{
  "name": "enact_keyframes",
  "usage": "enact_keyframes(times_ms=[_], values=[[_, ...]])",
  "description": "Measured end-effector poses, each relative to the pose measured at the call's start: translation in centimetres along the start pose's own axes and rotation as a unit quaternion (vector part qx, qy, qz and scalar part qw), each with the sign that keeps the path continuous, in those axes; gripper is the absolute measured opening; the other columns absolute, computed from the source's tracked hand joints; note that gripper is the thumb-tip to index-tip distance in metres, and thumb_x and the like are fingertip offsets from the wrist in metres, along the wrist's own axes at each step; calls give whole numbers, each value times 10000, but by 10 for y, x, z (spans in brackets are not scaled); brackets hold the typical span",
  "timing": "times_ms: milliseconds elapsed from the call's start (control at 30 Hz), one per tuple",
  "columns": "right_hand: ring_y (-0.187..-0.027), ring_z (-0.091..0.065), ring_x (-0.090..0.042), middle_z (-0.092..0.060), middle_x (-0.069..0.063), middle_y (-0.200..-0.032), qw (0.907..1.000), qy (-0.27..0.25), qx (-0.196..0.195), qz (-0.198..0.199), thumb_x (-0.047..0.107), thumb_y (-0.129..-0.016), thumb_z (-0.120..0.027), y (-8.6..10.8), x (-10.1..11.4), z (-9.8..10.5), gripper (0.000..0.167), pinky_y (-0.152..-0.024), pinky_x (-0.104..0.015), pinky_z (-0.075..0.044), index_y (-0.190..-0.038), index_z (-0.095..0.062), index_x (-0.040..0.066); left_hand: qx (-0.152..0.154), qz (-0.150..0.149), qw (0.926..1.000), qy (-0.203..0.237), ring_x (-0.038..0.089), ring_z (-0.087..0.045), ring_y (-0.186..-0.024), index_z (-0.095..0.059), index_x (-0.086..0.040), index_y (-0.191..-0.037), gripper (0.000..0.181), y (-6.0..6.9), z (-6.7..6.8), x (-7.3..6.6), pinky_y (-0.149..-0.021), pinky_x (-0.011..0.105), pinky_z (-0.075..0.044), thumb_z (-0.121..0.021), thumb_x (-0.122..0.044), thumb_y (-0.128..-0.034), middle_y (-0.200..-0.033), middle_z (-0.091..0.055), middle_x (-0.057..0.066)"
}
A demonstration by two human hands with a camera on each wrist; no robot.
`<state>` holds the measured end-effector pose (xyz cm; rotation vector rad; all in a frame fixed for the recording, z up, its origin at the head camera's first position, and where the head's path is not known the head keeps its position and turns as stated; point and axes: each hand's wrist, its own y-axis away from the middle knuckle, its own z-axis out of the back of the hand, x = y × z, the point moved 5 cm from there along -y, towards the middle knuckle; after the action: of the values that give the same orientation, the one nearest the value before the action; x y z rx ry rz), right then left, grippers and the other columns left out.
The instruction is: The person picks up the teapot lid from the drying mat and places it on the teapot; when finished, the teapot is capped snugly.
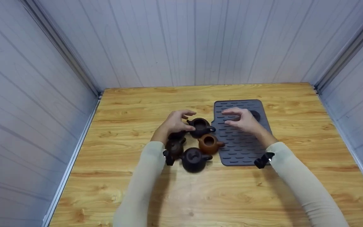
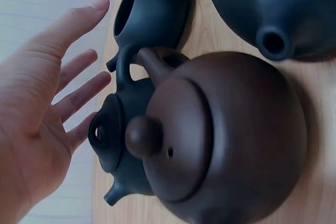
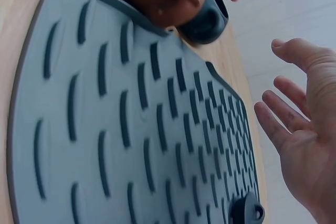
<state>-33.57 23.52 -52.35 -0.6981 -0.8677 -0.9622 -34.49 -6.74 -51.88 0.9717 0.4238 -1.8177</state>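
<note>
Left hand (image 1: pixel 176 121) is hovering over the far-left pots, grip standing wide, thumb and fingers apart, holding nothing; can't tell if a fingertip is touching. Right hand (image 1: pixel 241 119) is hovering over the far part of the gray mat (image 1: pixel 235 153), grip also spread wide, holding nothing, thumb well apart from fingers.

Five teapots are sitting bunched together left of the mat. Black knobbed teapot (image 2: pixel 135 170) is standing nearest the left hand, far left, lid on, mostly hidden in head view. Brown teapot (image 2: pixel 247 129) is sitting just nearer, round knob on its lid. Uncovered black teapot (image 1: pixel 197 133) is standing far right in the bunch, just beside the left fingers. Orange-brown teapot (image 1: pixel 210 148), also uncovered, is sitting near side of that one, handle pointing right at the mat edge. Round black teapot (image 1: pixel 194 161) is standing nearest the person, lid on, handle pointing right.

Small dark lid (image 3: pixel 245 211) with a loop knob is lying on the mat's far right, just right of the right hand. Everything is resting on a wooden surface (image 1: pixel 106 164). Pale sleeves (image 1: pixel 140 189) are covering both arms.
</note>
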Motion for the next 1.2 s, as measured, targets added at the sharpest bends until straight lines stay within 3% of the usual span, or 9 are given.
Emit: enact_keyframes(times_ms=[167, 400, 667, 833, 900, 1000, 1100, 1200], values=[[-1503, -604, -483, -654, -262, -1580, 9997, 82, -159, -146, 10, -1047, -771, 4, -9, 14, 439, -1202, -624, -539, -1478, -700, -34, 95, -131, 9998, -138, 382, -658, -1470, -652, -125, -1589, 694, -7, -9, -3, -1172, 535, -588, -928, -184, -954, -1641, -661, 97], [-1491, -617, -384, -671, -205, -1591, 9974, 301, -476, -442, 62, -1054, -782, 10, -21, 37, 438, -1216, -415, -564, -1481, -712, -2, 122, -185, 9981, -578, 345, -684, -1434, -701, -197, -1545, 650, -12, -19, -2, -1210, 522, -555, -944, -213, -942, -1614, -686, 44], [-1349, -663, -228, -661, -211, -1591, 9929, 385, -710, -878, 113, -1070, -777, 16, -34, 56, 447, -985, -70, -525, -1500, -704, 15, 44, -161, 9909, -1338, 350, -610, -1517, -724, -257, -1522, 594, -16, -23, -2, -1284, 534, -488, -927, -258, -963, -1656, -637, 63], [-1334, -624, -125, -633, -228, -1597, 9913, 246, -865, -957, 98, -1087, -748, 21, -39, 67, 425, -969, -15, -503, -1496, -697, -9, 64, -78, 9891, -1471, 359, -565, -1565, -708, -276, -1539, 604, -17, -24, -2, -1307, 550, -461, -918, -289, -973, -1667, -618, 55], [-1386, -610, -168, -629, -225, -1600, 9909, 249, -908, -963, 87, -1092, -736, 24, -42, 72, 416, -1026, -57, -525, -1494, -697, -11, 87, -38, 9892, -1460, 360, -554, -1576, -697, -280, -1551, 616, -18, -25, -2, -1312, 555, -454, -916, -297, -976, -1676, -609, 51], [-1495, -576, -315, -628, -243, -1603, 9895, 360, -1007, -976, 97, -1096, -733, 26, -47, 77, 413, -1204, -295, -549, -1493, -696, -11, 98, 42, 9896, -1436, 357, -539, -1592, -681, -283, -1567, 633, -19, -26, -1, -1318, 557, -447, -913, -305, -978, -1693, -595, 46], [-1596, -490, -447, -611, -268, -1617, 9869, 439, -1155, -1041, 97, -1092, -738, 30, -52, 83, 415, -1345, -583, -400, -1486, -693, -24, 84, 116, 9900, -1400, 353, -526, -1607, -678, -284, -1570, 645, -19, -26, 0, -1328, 553, -438, -919, -310, -973, -1707, -587, 42], [-1648, -403, -514, -573, -301, -1638, 9850, 466, -1259, -1084, 82, -1086, -740, 33, -59, 88, 419, -1375, -702, -272, -1483, -686, -40, 61, 169, 9904, -1368, 350, -525, -1609, -686, -287, -1561, 649, -20, -26, 1, -1333, 548, -432, -930, -314, -961, -1707, -590, 36]])
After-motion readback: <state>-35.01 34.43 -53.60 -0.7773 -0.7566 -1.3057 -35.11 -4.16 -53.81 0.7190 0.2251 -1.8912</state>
